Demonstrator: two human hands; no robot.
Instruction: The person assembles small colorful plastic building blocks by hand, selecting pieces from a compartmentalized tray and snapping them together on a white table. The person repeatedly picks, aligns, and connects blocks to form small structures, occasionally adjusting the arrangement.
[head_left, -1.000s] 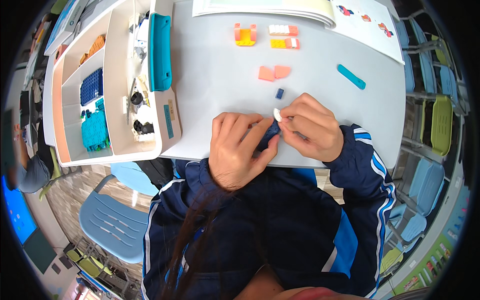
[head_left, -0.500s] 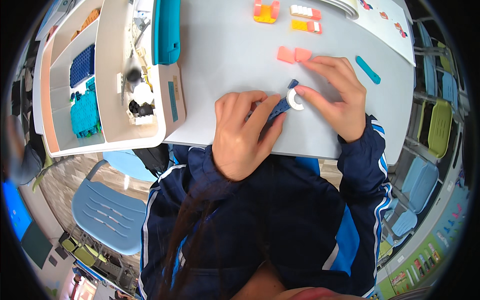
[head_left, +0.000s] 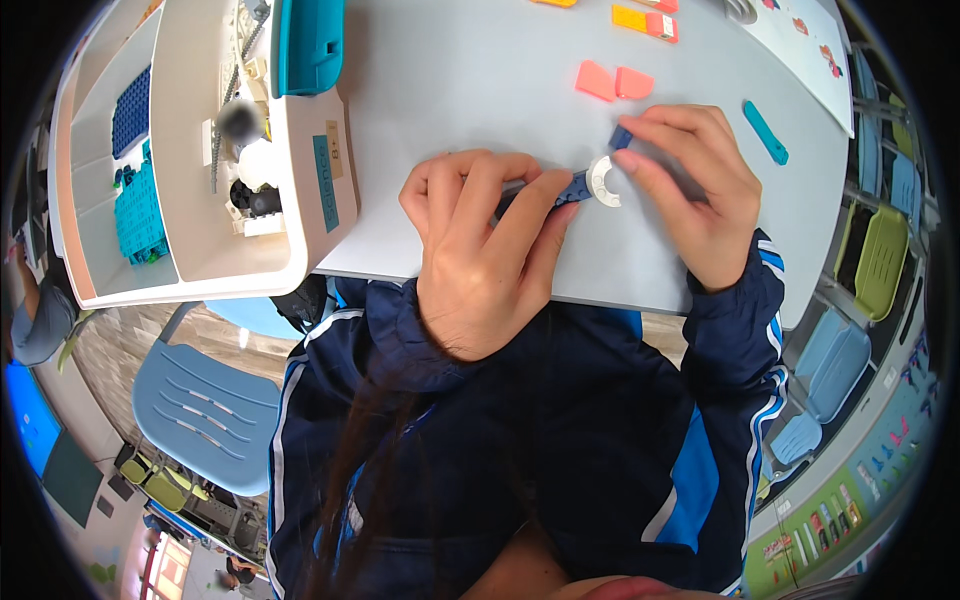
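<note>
My left hand is closed around a dark blue studded building-block beam just above the table. A white curved block, shaped like an open ring, sits at the beam's right end. Between the thumb and fingertips of my right hand is a small dark blue block, apart from the white piece and just beyond it. Two pink rounded blocks lie farther back, and a teal flat bar rests to the right of my right hand. My left fingers hide much of the beam.
A white divided bin of sorted blocks, with a teal tray on its edge, stands at the left. Yellow, white and pink blocks lie at the back beside printed sheets. A blue chair is at lower left.
My right thumb and fingers have closed on the small dark blue block, which lay beside the white curved piece. The whole view has shifted slightly. My left hand keeps its hold.
</note>
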